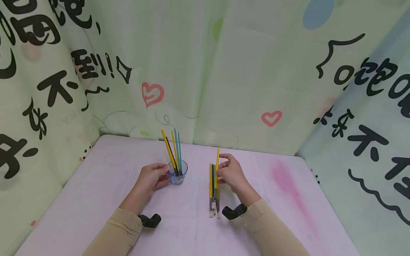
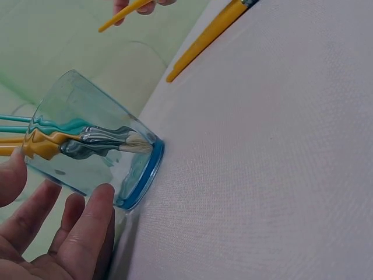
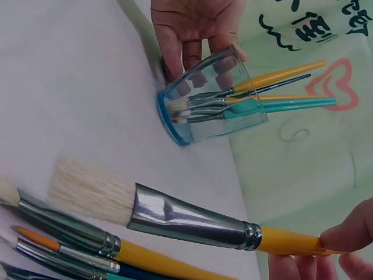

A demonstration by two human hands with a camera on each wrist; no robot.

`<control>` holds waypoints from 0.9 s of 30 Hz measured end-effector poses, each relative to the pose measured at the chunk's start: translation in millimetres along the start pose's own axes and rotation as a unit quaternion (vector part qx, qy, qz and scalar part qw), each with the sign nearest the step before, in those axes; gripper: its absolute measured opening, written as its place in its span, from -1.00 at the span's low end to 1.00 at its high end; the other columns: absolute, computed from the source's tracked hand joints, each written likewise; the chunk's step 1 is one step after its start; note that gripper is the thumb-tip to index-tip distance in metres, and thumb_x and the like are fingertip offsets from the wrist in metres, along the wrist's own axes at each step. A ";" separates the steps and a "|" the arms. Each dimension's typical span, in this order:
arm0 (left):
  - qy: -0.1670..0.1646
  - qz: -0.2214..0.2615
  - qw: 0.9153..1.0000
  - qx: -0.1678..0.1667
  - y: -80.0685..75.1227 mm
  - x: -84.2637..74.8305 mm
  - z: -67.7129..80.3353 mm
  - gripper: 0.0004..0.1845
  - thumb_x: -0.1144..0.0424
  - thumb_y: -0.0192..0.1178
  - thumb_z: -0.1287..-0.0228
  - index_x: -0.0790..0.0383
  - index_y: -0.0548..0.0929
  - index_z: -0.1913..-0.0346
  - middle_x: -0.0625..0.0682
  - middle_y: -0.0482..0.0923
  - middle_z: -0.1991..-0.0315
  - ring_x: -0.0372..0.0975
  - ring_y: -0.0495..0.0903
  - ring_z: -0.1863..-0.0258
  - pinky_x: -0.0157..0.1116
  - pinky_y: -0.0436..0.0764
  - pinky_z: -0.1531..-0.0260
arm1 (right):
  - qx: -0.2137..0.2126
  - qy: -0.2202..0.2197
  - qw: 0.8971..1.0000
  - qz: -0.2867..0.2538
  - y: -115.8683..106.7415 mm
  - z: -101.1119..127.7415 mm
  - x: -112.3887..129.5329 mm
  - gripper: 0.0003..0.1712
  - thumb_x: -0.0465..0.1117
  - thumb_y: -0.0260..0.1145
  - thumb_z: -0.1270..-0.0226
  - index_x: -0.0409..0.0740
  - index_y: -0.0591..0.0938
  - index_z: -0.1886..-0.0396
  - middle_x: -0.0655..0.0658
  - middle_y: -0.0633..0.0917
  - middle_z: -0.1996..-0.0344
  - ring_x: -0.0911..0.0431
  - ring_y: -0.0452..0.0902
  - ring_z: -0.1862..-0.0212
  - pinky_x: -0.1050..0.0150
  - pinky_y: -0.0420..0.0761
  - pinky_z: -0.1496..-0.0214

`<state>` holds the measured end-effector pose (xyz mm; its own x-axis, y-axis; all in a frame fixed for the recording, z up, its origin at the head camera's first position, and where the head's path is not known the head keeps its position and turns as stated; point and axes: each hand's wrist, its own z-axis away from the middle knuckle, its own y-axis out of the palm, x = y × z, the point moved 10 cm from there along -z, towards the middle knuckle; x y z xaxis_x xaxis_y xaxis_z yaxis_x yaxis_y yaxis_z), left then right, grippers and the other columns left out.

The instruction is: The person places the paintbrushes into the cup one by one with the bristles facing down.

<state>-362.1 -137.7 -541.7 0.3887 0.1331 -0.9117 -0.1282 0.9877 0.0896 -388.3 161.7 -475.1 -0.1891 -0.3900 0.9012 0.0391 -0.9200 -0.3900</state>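
Note:
My left hand [image 1: 153,176] holds a clear glass cup with a blue base [image 1: 176,180] at its left side, thumb at the rim and fingers along the wall. The cup stands upright on the table. Several paintbrushes [image 3: 280,77] with yellow, teal and dark handles lean inside it, bristles down. In my right hand [image 1: 233,175], thumb and fingers pinch the yellow handle of a wide, flat paintbrush [image 3: 189,217] near its end. Its pale bristles point toward me, over a bundle of other brushes [image 1: 211,181] lying on the table.
A pale pink cloth [image 1: 179,227] covers the table, with a brighter pink streak [image 1: 291,188] on the right. Printed curtains [image 1: 205,71] with hearts and black lettering hang along the back and both sides. Each wrist wears a black camera mount [image 1: 235,212].

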 end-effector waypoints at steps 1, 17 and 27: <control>-0.001 0.000 1.000 0.000 -0.1 0.3 -0.1 -0.63 0.19 0.34 -0.55 0.28 0.69 -0.28 0.21 0.72 -0.09 -0.10 0.72 0.03 -0.19 0.88 0.00 | -0.001 -0.002 1.000 -0.005 0.6 -0.1 1.8 -0.24 -0.47 0.35 -0.38 -0.01 0.42 -0.53 -0.19 0.57 0.14 -0.02 0.61 0.19 0.16 0.89 0.24; 0.006 0.006 1.000 0.005 0.0 -0.4 -1.4 -0.64 0.20 0.33 -0.55 0.29 0.70 -0.27 0.19 0.72 -0.07 -0.10 0.74 0.04 -0.12 0.86 -0.06 | -0.025 -0.069 0.994 -0.075 8.1 -4.2 37.7 -0.21 -0.49 0.35 -0.34 0.02 0.41 -0.52 -0.20 0.56 0.10 -0.02 0.64 0.23 0.04 0.91 0.17; 0.006 0.007 1.000 0.004 -0.6 0.4 -2.6 -0.64 0.20 0.33 -0.55 0.29 0.70 -0.27 0.22 0.71 -0.09 -0.12 0.73 0.06 -0.12 0.86 -0.06 | -0.024 -0.104 0.987 -0.118 16.1 -3.4 62.7 -0.23 -0.51 0.33 -0.38 0.06 0.42 -0.51 -0.16 0.56 0.13 0.03 0.71 0.25 -0.08 0.90 0.06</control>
<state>-364.2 -138.4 -543.2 0.3754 0.1469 -0.9151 -0.1268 0.9862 0.1063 -402.8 122.5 -425.5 0.0184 -0.1701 0.9852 -0.0303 -0.9851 -0.1695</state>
